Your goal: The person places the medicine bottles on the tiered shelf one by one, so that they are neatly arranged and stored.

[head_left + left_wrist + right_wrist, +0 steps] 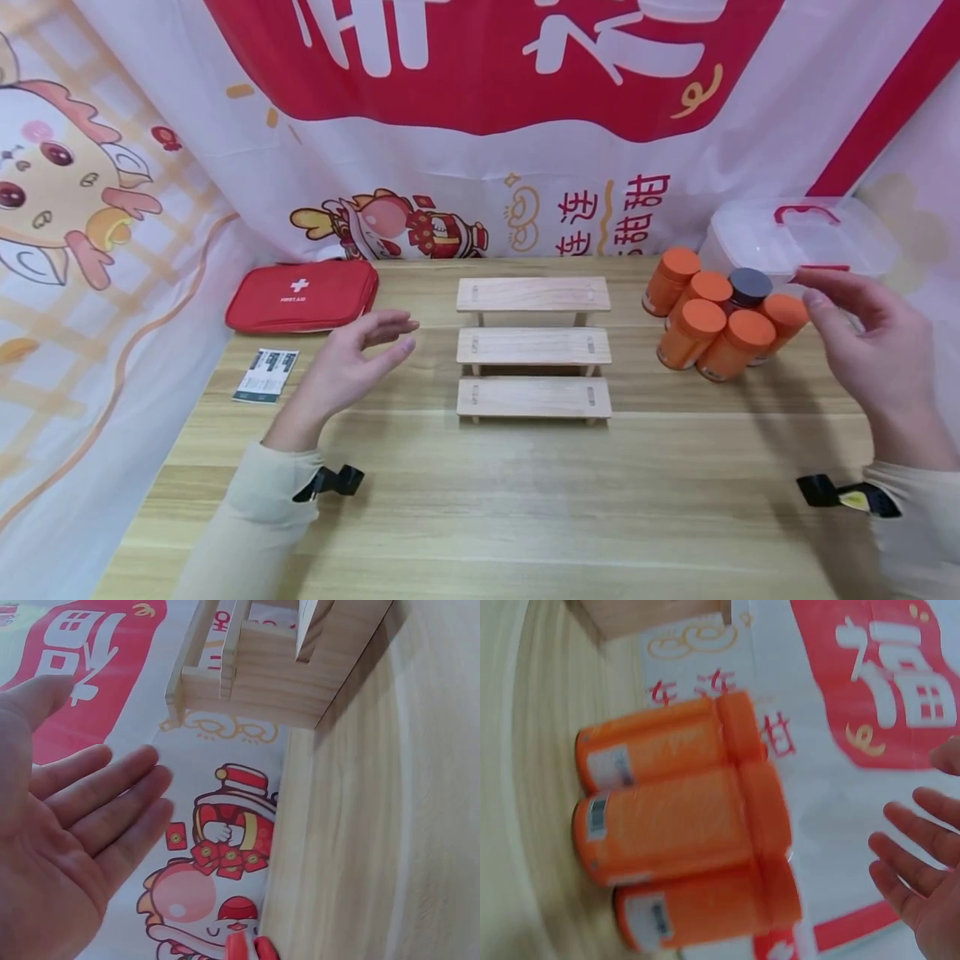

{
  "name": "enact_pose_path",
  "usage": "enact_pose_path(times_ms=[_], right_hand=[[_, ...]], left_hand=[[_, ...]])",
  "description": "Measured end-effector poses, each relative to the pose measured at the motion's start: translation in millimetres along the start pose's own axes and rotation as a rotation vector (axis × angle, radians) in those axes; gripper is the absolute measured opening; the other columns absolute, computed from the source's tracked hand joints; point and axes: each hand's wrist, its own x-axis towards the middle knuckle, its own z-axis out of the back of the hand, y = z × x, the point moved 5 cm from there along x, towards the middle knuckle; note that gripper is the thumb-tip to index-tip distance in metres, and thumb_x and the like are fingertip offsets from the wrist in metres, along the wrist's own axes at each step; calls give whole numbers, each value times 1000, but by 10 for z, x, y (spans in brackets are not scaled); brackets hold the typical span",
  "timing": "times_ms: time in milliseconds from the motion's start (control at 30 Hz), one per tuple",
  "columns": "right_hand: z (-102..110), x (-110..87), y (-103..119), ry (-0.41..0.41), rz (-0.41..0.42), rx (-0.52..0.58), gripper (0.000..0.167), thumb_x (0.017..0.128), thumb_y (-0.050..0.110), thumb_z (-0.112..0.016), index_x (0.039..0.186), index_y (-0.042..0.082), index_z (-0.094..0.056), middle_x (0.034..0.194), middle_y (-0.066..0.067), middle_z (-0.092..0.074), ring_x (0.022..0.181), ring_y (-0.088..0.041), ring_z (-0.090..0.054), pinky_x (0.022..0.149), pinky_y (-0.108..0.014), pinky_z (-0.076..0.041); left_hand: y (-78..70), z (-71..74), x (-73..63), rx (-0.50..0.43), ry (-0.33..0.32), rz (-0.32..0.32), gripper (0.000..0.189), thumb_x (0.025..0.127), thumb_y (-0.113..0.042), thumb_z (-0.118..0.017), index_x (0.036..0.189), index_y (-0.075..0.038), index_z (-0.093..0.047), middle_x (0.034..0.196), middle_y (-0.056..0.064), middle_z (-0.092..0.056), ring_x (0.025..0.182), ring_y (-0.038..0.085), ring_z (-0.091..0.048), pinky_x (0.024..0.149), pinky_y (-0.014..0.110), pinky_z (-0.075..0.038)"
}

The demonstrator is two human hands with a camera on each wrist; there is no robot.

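Note:
My left hand (348,362) hovers above the table between the red first-aid pouch (303,297) and the wooden step rack (534,346), its fingers extended and holding nothing. In the left wrist view its palm and spread fingers face the rack's side panel (262,682). On the right, my right hand (873,342) hangs in the air beside a cluster of orange bottles (690,333), fingers relaxed and empty. One bottle among them has a dark grey cap (750,286). The right wrist view has orange bottles (682,825) standing close together, apart from the right hand's fingers (907,859).
Behind the bottles stands a clear plastic box (802,237) with a red handle. A small printed card (266,375) lies in front of the pouch. The wooden tabletop (510,508) ends at a white and red printed cloth (465,192) along the back.

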Motion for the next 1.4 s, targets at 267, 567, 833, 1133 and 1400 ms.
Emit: enact_pose_path(times_ms=[267, 567, 833, 1133, 1400], right_hand=[[60, 45, -449, 45, -68, 62, 43, 111, 25, -59, 155, 26, -59, 145, 15, -61, 122, 6, -51, 94, 6, -41], [41, 24, -745, 87, -110, 106, 51, 111, 24, -61, 161, 25, -52, 152, 16, -59, 125, 6, -50, 97, 6, -41], [-72, 26, -933, 246, -94, 139, 66, 108, 16, -66, 167, 25, -40, 163, 11, -51, 129, 10, -49, 91, 5, -44], [-226, 41, -1086, 360, -97, 134, 78, 106, 15, -70, 171, 29, -30, 171, 4, -40, 124, 9, -47, 89, 5, -45], [-277, 94, -1137, 363, -108, 140, 76, 106, 16, -70, 170, 29, -33, 145, 23, -49, 117, 9, -49, 86, 4, -47]], left_hand=[[132, -190, 24, -120, 146, -57, 47, 105, -23, -73, 147, -6, -61, 144, 15, -69, 129, 31, -70, 112, 48, -59], [230, -393, -3, -160, 263, -86, 51, 104, -16, -73, 148, 3, -57, 144, 24, -66, 132, 38, -67, 116, 53, -55], [272, -559, -5, -160, 334, -68, 55, 102, -18, -76, 148, 5, -57, 146, 23, -66, 134, 39, -65, 119, 56, -52], [307, -767, -5, -244, 421, -3, 68, 100, -19, -78, 158, -1, -47, 151, 18, -62, 140, 37, -60, 122, 55, -49], [320, -874, 35, -217, 428, -26, 67, 99, -14, -79, 155, 4, -47, 147, 22, -63, 137, 38, -63, 119, 51, -53]])
